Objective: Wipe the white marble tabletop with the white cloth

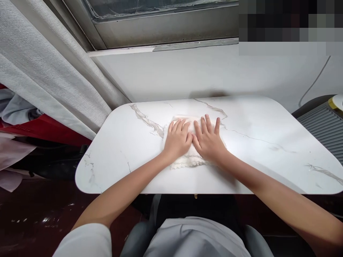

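A small folded white cloth (190,161) with a lacy edge lies in the middle of the white marble-patterned table (268,150). My left hand (177,138) rests flat on its left half, fingers stretched out and close together. My right hand (208,138) lies flat on its right half, fingers spread. The two hands touch side by side at the thumbs and cover most of the cloth; only its near frilly edge and far edge show.
A grey curtain (48,78) hangs at the left, next to a window frame (166,28) above a white wall. A grey ribbed appliance (324,125) stands at the right. Red and dark items (40,128) sit left of the table. My lap is below.
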